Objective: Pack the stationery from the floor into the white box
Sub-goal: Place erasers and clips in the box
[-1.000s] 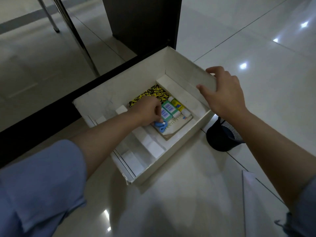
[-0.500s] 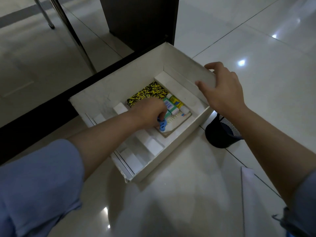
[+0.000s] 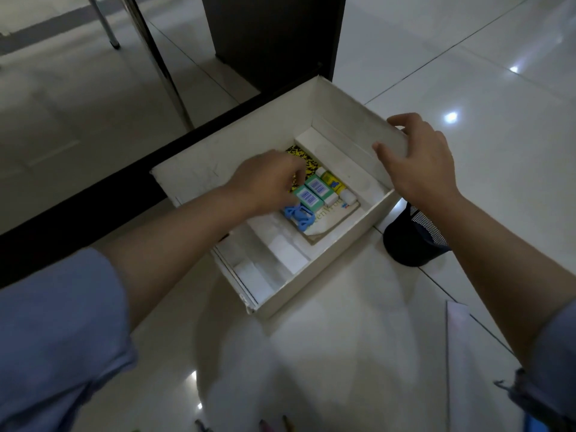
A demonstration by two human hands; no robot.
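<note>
The white box (image 3: pixel 330 269) stands open on the tiled floor. Inside lie a yellow-and-black notebook (image 3: pixel 307 162), a beige booklet (image 3: pixel 336 218), two green-labelled small boxes (image 3: pixel 311 194), a yellow glue stick (image 3: pixel 335 183) and a blue plastic item (image 3: pixel 297 216). My left hand (image 3: pixel 265 179) hovers, blurred, just above the small boxes, with loosely curled fingers that hold nothing. My right hand (image 3: pixel 420 160) grips the box's far right wall, thumb inside and fingers outside.
A black mesh pen cup (image 3: pixel 411 241) lies on the floor right of the box. A white flat sheet (image 3: pixel 467 353) lies at the lower right. Pencil tips (image 3: pixel 274 427) peek in at the bottom edge. A dark cabinet (image 3: pixel 274 35) and metal legs (image 3: pixel 156 57) stand behind.
My left hand has let go of the blue item, which now lies in the box, and has lifted up and back. My right hand keeps its hold on the wall.
</note>
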